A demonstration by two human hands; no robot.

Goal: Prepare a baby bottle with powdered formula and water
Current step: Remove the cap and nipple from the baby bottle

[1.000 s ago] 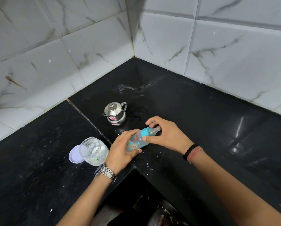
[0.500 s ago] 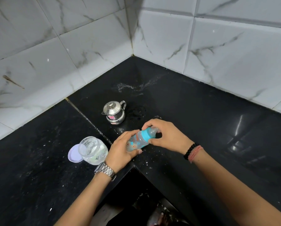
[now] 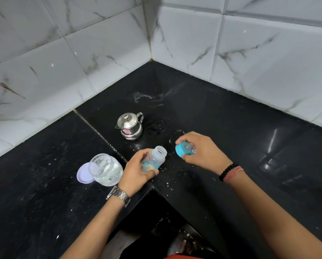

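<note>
Lid (image 3: 82, 174), pale lilac, lies flat on black countertop (image 3: 35, 202) at far left, touching the clear jar (image 3: 106, 170) just to its right. Jar is open, tilted in this view with mouth toward the lid, whitish powder residue on the inner wall and at the bottom. Silver wristwatch (image 3: 119, 195) on left wrist, right of the jar. Left hand (image 3: 136, 171) grips the baby bottle (image 3: 153, 159) around its lower body, fingers curled over the far side and thumb wrapped on the near side. Bottle is clear with blue and orange prints, tilted with its open threaded mouth pointing up and to the right, cap off, held above the counter's inner corner; small pale deposit inside near the base. Behind it, small steel pot (image 3: 129, 126) with lid and side handle stands upright on the counter, pink sticker on front, well apart from both hands. Right of the bottle mouth, with a gap between, right hand (image 3: 201, 152) pinches the blue collar with clear nipple (image 3: 183, 148), thumb below and fingers curled over the top, nipple pointing into the palm. Black bead bracelet (image 3: 227, 171) and red thread on the right wrist. White powder specks dot the counter below the hands. Marble-look wall tiles (image 3: 249, 53) behind.
</note>
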